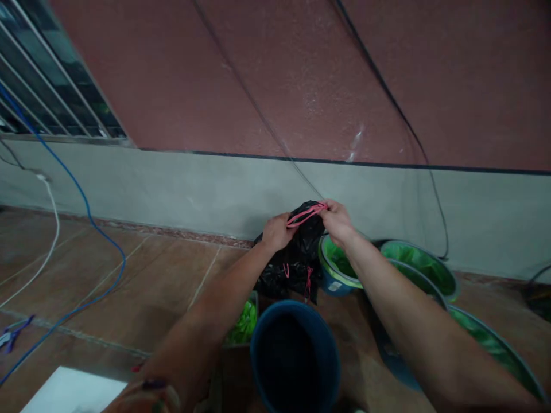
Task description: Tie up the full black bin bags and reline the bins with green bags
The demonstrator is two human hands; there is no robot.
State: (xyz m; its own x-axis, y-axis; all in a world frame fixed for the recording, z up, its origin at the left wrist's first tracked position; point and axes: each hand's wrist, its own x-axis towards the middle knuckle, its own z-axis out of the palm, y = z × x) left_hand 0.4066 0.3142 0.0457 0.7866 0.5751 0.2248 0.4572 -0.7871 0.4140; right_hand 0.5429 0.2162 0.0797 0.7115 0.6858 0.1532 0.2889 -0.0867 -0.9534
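A black plastic bag (297, 252) is held up in front of me over the floor. My left hand (278, 231) is closed on the bag's gathered top. My right hand (337, 221) pinches a pink rubber band (305, 214) that is stretched between both hands across the bag's neck. More pink bands (308, 282) hang lower on the bag.
A blue bucket (297, 355) stands just below the bag. Bowls lined with green leaves (419, 264) sit to the right and a green-filled container (245, 324) to the left. A blue cable (92, 223) and a white cable (51, 229) cross the tiled floor at left.
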